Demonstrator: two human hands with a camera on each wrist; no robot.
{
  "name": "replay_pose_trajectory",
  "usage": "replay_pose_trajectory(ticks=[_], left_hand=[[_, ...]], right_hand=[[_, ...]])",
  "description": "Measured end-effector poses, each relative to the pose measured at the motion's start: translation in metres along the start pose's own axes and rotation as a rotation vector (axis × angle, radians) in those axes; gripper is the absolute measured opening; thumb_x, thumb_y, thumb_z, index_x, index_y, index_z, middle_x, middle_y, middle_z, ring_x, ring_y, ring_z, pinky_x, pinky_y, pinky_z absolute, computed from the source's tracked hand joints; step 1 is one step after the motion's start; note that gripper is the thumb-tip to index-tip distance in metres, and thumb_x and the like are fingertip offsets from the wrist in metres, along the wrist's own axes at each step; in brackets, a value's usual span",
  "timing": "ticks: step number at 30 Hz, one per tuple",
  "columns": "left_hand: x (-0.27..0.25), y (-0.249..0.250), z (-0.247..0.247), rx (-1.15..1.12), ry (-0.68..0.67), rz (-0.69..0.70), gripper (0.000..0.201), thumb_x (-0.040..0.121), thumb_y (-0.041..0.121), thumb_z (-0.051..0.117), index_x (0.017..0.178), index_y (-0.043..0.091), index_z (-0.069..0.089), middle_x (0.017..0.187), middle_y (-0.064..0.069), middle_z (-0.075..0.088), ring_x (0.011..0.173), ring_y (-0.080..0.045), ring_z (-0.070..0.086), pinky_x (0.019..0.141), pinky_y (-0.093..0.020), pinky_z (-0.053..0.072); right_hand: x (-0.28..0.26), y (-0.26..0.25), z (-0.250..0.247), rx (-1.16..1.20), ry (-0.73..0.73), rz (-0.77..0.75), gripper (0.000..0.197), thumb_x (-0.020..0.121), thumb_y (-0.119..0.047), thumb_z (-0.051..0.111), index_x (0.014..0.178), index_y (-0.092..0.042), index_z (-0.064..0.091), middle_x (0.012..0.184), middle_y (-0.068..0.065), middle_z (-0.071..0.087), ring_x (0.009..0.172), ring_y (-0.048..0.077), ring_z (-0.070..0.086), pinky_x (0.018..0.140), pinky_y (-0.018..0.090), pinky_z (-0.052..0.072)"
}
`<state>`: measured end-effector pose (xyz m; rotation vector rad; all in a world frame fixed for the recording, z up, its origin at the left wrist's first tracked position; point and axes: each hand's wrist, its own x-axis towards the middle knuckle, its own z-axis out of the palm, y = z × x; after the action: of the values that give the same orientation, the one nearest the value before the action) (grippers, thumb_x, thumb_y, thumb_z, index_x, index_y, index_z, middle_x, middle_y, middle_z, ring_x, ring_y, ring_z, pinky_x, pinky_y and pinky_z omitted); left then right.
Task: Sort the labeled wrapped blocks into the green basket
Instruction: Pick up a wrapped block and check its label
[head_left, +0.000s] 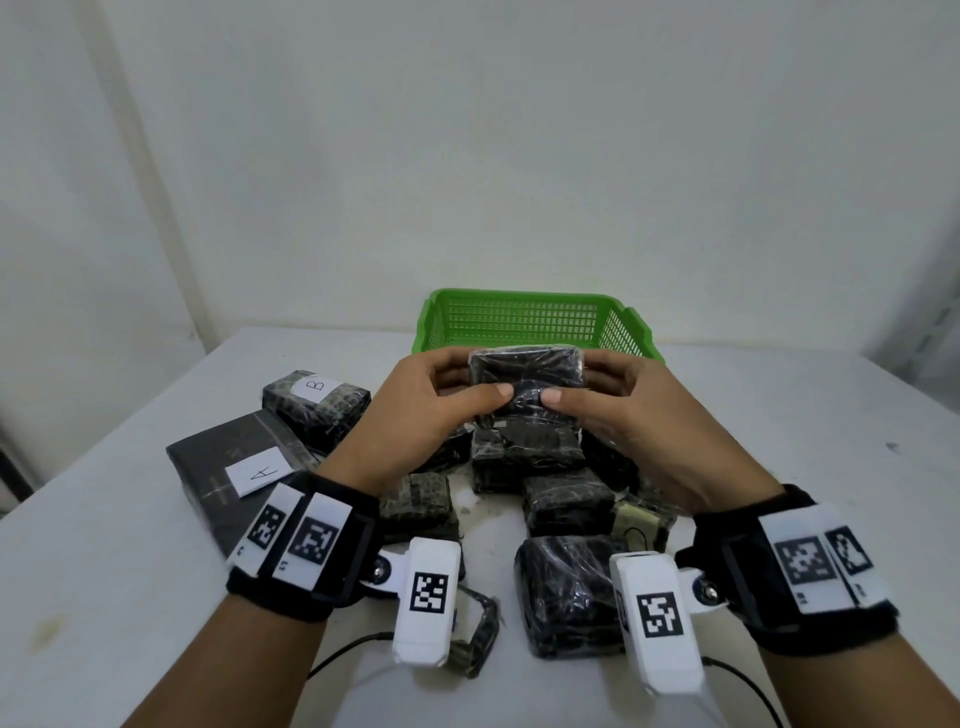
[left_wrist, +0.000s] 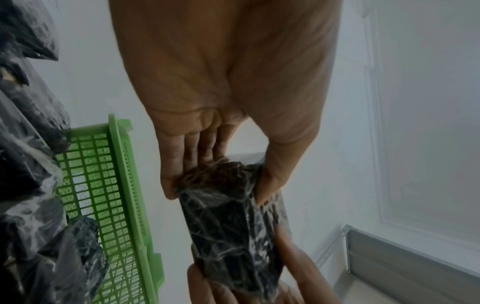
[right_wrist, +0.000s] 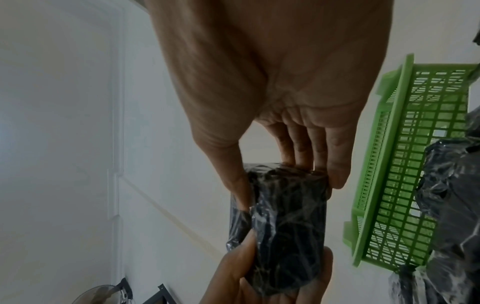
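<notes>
- Green basket (head_left: 519, 317) on the white table (head_left: 779, 441), just behind the grip and a bit lower, open side up, see-through grid walls.
- Pile of wrapped blocks (head_left: 524, 457) right under the grip, lying on the table, black and shiny in clear wrap, some touching, some leaning on each other.
- Flat dark box (head_left: 208, 499) far to the left of the grip and lower down, with a white paper label "A" (head_left: 258, 473) on top.
- Big wrapped block (head_left: 566, 592) below the grip on the near side, between the two wrists.
- Wrapped block with a white label "B" (head_left: 311, 410) to the left of the grip, just behind the flat dark box and touching it.
- Left hand (head_left: 415, 421) on the left end of the held block, thumb on the near face, fingers curled round the far side, pinching it.
- Right hand (head_left: 639, 426) on the right end, same way: thumb in front, fingers behind, pinching the same block.
- Held wrapped block (head_left: 527, 371) up in the air between both hands, above the pile and in front of the basket, long side going left to right, not in the basket yet. Letter on it: cannot tell.
- Two thumb tips close together near the middle of the low edge of the near face, not quite touching.
- Black bands with white square-pattern tags on both wrists, on the near side of the grip.
</notes>
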<state>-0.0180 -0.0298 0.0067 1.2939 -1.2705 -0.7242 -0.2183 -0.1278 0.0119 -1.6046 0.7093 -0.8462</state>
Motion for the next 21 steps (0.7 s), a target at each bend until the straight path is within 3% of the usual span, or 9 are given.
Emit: replay_pose_trajectory(ticks=[2,5,7,9,11,16,17,19,21], left_hand=[[-0.0001,-0.0006,-0.0009,0.006,0.008,0.008,0.037,0.086,0.017,0.078,0.123,0.017,0.069,0.114,0.002,0.077,0.109,-0.012,0.072,0.098,-0.029,0.053],[-0.0003,-0.0005,0.0002,0.006,0.006,0.026,0.045,0.084,0.014,0.08,0.127,0.017,0.065,0.119,0.003,0.075,0.113,-0.01,0.07,0.102,-0.03,0.054],[0.0001,-0.0005,0.0003,0.014,0.026,0.045,0.049,0.081,0.009,0.083,0.126,0.015,0.064,0.119,0.002,0.074,0.113,-0.011,0.07,0.104,-0.034,0.054],[0.0013,-0.0018,-0.0009,0.016,0.039,0.068,0.053,0.078,0.005,0.085,0.126,0.015,0.064,0.119,0.002,0.075,0.115,-0.012,0.069,0.104,-0.034,0.054],[0.0015,-0.0027,-0.0017,0.029,0.029,0.095,0.057,0.078,0.002,0.085,0.128,0.015,0.062,0.122,0.003,0.073,0.118,-0.011,0.067,0.1,-0.029,0.055],[-0.0029,-0.0008,0.001,0.025,-0.048,0.124,0.066,0.076,-0.005,0.083,0.132,0.017,0.056,0.128,0.003,0.068,0.12,-0.008,0.064,0.091,-0.022,0.057],[-0.0036,-0.0021,0.0011,0.016,-0.07,0.103,0.07,0.076,0.001,0.086,0.135,0.019,0.054,0.131,0.004,0.067,0.121,-0.008,0.064,0.094,-0.025,0.056],[-0.006,-0.004,0.0025,-0.002,-0.115,0.039,0.078,0.074,0.031,0.09,0.141,0.023,0.051,0.134,0.006,0.066,0.124,-0.011,0.063,0.102,-0.033,0.053],[-0.0082,-0.0048,0.0057,-0.095,-0.117,-0.048,0.084,0.072,0.052,0.085,0.142,0.017,0.051,0.131,0.004,0.068,0.121,-0.015,0.066,0.105,-0.044,0.052]], right_hand=[[0.0001,-0.0004,0.0013,-0.037,0.016,-0.02,0.066,0.071,-0.038,0.089,0.13,-0.018,0.068,0.12,-0.001,0.078,0.111,0.012,0.075,0.092,0.029,0.057],[-0.0001,0.0014,0.0004,-0.049,0.034,-0.065,0.06,0.075,-0.03,0.089,0.131,-0.018,0.069,0.122,-0.001,0.077,0.114,0.013,0.073,0.099,0.034,0.057],[-0.0013,0.0014,-0.0005,-0.047,0.022,-0.082,0.07,0.07,-0.031,0.09,0.135,-0.02,0.066,0.125,-0.004,0.076,0.116,0.01,0.072,0.102,0.032,0.056],[-0.0024,0.0011,-0.0005,-0.051,-0.005,-0.062,0.082,0.062,-0.037,0.091,0.138,-0.022,0.063,0.126,-0.005,0.075,0.113,0.007,0.073,0.098,0.028,0.058],[-0.004,-0.0005,-0.0008,0.018,-0.056,0.017,0.088,0.059,-0.044,0.089,0.138,-0.018,0.062,0.121,-0.001,0.078,0.109,0.013,0.076,0.091,0.03,0.06],[-0.006,-0.0028,-0.0019,0.157,-0.111,0.097,0.06,0.078,-0.038,0.076,0.124,-0.002,0.069,0.115,0.015,0.078,0.097,0.026,0.078,0.087,0.036,0.063],[-0.0058,-0.001,-0.0027,0.162,-0.092,0.092,0.063,0.076,-0.034,0.079,0.127,-0.001,0.066,0.117,0.015,0.078,0.101,0.028,0.077,0.088,0.037,0.062],[-0.0038,0.0024,-0.0055,0.152,-0.044,0.082,0.078,0.069,-0.033,0.087,0.135,-0.001,0.06,0.122,0.013,0.077,0.11,0.028,0.076,0.095,0.041,0.06],[-0.0013,0.0036,-0.0079,0.1,0.01,0.066,0.088,0.059,-0.039,0.098,0.133,-0.01,0.062,0.126,0.007,0.075,0.111,0.023,0.075,0.103,0.047,0.057]])
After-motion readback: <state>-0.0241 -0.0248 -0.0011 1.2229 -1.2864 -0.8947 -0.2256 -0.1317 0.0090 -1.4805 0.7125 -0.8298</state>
